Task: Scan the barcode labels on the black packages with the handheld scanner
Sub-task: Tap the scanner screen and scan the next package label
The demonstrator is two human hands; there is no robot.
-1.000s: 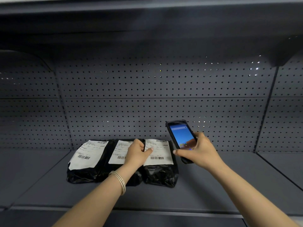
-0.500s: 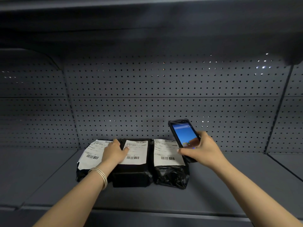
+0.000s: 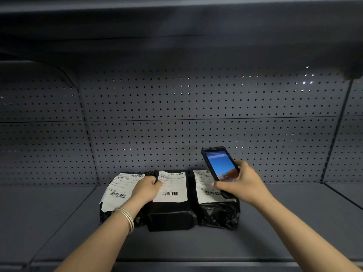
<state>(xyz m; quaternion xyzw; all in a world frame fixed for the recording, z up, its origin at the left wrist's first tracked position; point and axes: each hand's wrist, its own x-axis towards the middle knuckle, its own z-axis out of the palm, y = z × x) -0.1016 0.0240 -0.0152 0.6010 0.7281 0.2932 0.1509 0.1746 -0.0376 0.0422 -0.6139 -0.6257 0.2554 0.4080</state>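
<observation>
Directly beneath the black handheld scanner (image 3: 220, 169) gripped in the right hand (image 3: 241, 183) lay the rightmost black plastic package's white barcode label (image 3: 206, 188), long axis running near-to-far, while the left hand (image 3: 146, 188) pressed flat between the two left packages.

Three labelled black packages (image 3: 170, 214) abreast; scanner (image 3: 220, 169) tilted above.

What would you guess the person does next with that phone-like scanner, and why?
Probably tip the scanner down toward the barcode on the right package. The right hand holds it just above that label, screen lit and facing the person, while the left hand rests flat across the left package and middle package.
</observation>
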